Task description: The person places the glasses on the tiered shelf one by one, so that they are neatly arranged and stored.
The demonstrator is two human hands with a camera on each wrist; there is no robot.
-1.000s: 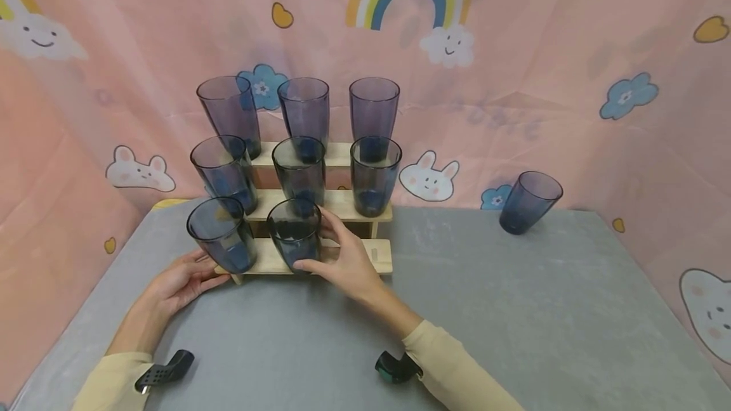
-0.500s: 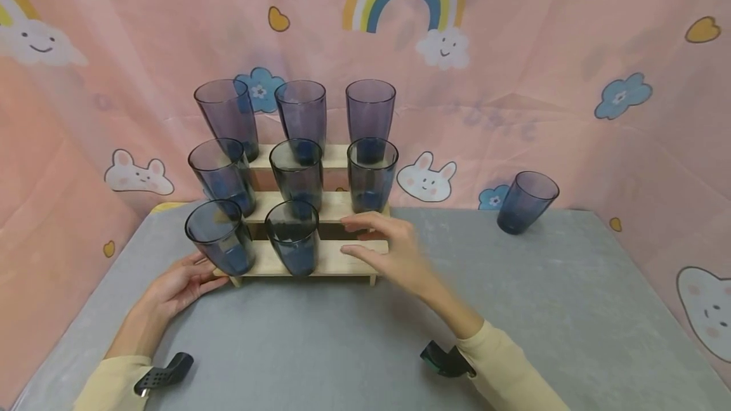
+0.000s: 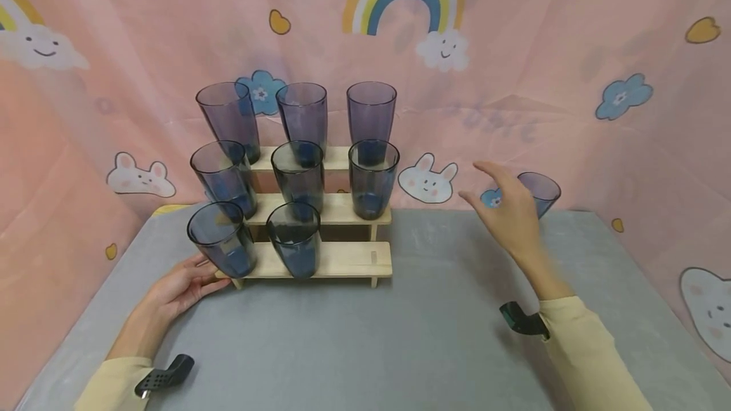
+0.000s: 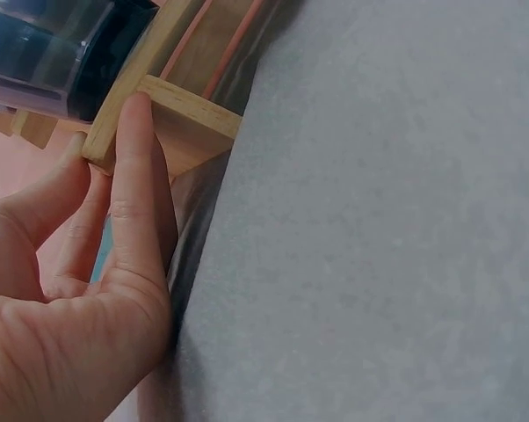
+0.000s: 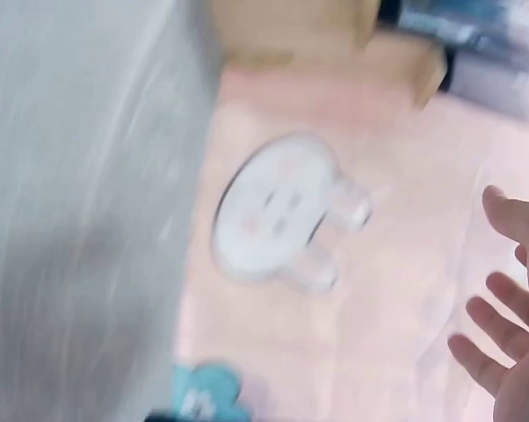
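Observation:
A three-step wooden rack [image 3: 354,260] stands on the table, bearing several bluish tinted glass tumblers. Three are on the top step, three on the middle one. The bottom step has a left tumbler [image 3: 228,249] and a middle tumbler [image 3: 297,249]; its right end is bare wood. My left hand [image 3: 179,287] pinches the bottom step's left end; in the left wrist view, thumb and fingers [image 4: 134,189] meet the board's edge. At the right, my right hand [image 3: 508,214] hangs with spread fingers, holding nothing. It partly hides a lone tumbler [image 3: 542,192] behind it.
The grey tabletop [image 3: 342,347] stretches in front of the rack and to its right. A pink printed cloth [image 3: 514,49] hangs behind and along both sides. Dark bands with devices [image 3: 522,321] sit on both wrists.
My right hand has let go of the bottom step's middle tumbler and moved right and back, close to the lone tumbler. The left hand has stayed at the rack.

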